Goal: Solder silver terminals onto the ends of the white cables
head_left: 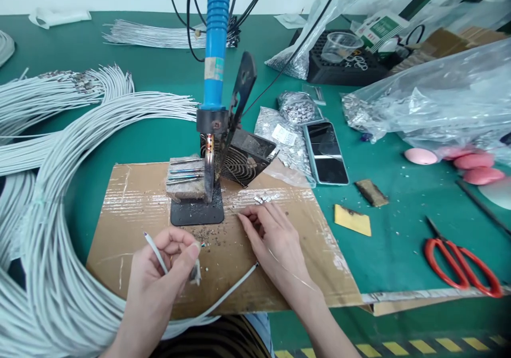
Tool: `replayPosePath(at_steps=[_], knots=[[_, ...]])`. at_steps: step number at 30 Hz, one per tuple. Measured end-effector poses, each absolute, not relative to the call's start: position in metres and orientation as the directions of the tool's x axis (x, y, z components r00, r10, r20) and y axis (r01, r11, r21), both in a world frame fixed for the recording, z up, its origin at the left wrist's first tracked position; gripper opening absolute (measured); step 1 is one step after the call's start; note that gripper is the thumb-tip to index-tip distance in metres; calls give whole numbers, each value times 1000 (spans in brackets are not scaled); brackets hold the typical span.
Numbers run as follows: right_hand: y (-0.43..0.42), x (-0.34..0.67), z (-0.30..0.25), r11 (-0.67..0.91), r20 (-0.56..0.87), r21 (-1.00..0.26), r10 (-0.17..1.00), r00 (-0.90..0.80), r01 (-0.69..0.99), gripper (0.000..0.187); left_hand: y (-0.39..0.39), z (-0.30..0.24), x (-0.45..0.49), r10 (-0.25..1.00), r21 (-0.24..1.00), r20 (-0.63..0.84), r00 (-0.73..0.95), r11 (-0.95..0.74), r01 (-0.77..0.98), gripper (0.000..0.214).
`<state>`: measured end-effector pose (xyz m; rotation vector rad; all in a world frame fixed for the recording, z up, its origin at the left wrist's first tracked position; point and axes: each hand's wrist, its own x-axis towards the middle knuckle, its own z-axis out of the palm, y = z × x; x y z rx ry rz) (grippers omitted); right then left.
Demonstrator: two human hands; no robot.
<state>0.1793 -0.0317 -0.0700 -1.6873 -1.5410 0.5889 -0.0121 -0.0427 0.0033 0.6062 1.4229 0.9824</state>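
Observation:
My left hand (pixel 162 281) is closed in a pinch round a white cable (pixel 155 252), whose end sticks up past the fingers. Tiny coloured wire ends peek out at the thumb tip. Thin solder wire (pixel 293 276) runs across the back of my right hand (pixel 275 241), which pinches it with thumb and index finger. Just beyond both hands, a blue-handled soldering iron (pixel 215 44) hangs tip down in its stand. Beside its tip, a small block (pixel 187 188) carries several thin wires or rods. Small metal pieces (pixel 265 198) lie by my right fingertips.
Cardboard (pixel 131 230) covers the bench under my hands. A large bundle of white cables (pixel 51 204) curves along the left. To the right are a phone (pixel 327 153), a yellow sponge (pixel 352 220), red-handled scissors (pixel 459 262) and plastic bags (pixel 439 92). A small fan (pixel 243 161) stands behind the iron.

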Motion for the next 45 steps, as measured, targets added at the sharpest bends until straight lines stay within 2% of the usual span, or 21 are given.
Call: replayPosePath(at_steps=[5, 9, 13, 16, 20, 26, 29, 32, 34, 35, 37, 39, 40, 42, 43, 45], knots=[[-46, 178, -62, -85, 56, -862, 964, 261, 499, 23, -41, 2, -11, 865, 876, -479, -147, 463, -133, 26], [-54, 161, -50, -180, -117, -969, 937, 330, 168, 23, -41, 3, -9, 864, 881, -473, -173, 468, -70, 25], [-59, 142, -40, -171, -197, -977, 953, 232, -127, 12, -42, 4, -6, 871, 888, -448, -199, 460, 16, 22], [-62, 131, -37, -154, -190, -962, 971, 148, -225, 12, -43, 3, -6, 893, 904, -404, -199, 423, 63, 20], [-63, 120, -38, -206, -241, -929, 968, 77, -308, 19, -48, 0, -4, 911, 921, -358, -205, 381, 82, 17], [-66, 113, -37, -274, -332, -903, 934, 131, -331, 33, -54, -1, 1, 913, 935, -326, -248, 349, 57, 15], [-71, 109, -32, -335, -404, -879, 901, 158, -338, 34, -56, -1, 4, 914, 941, -317, -253, 337, 39, 17], [-75, 103, -30, -361, -443, -865, 875, 193, -348, 31, -56, -1, 5, 897, 927, -368, -246, 375, -21, 24], [-77, 99, -32, -303, -379, -907, 892, 248, -293, 27, -56, 0, 4, 875, 903, -428, -226, 422, -76, 30], [-77, 99, -34, -237, -295, -946, 911, 289, -221, 23, -56, 0, 4, 863, 888, -460, -209, 448, -105, 34], [-76, 102, -38, -42, -39, -999, 943, 331, 0, 14, -54, 0, 1, 843, 858, -511, -167, 489, -154, 38], [-74, 111, -42, 154, 203, -968, 945, 257, 199, 16, -52, 0, -1, 834, 841, -537, -128, 515, -167, 40], [-73, 117, -43, 220, 272, -944, 940, 206, 244, 20, -51, 0, -3, 834, 838, -540, -116, 520, -162, 40], [-72, 127, -43, 244, 284, -943, 945, 165, 226, 23, -48, 0, -5, 841, 846, -530, -113, 515, -137, 37], [-71, 132, -42, 196, 229, -965, 954, 195, 174, 22, -47, 0, -6, 846, 853, -520, -117, 507, -126, 35], [-69, 136, -38, 20, 18, -1000, 955, 296, -3, 15, -45, 0, -8, 854, 862, -506, -120, 496, -107, 32]])
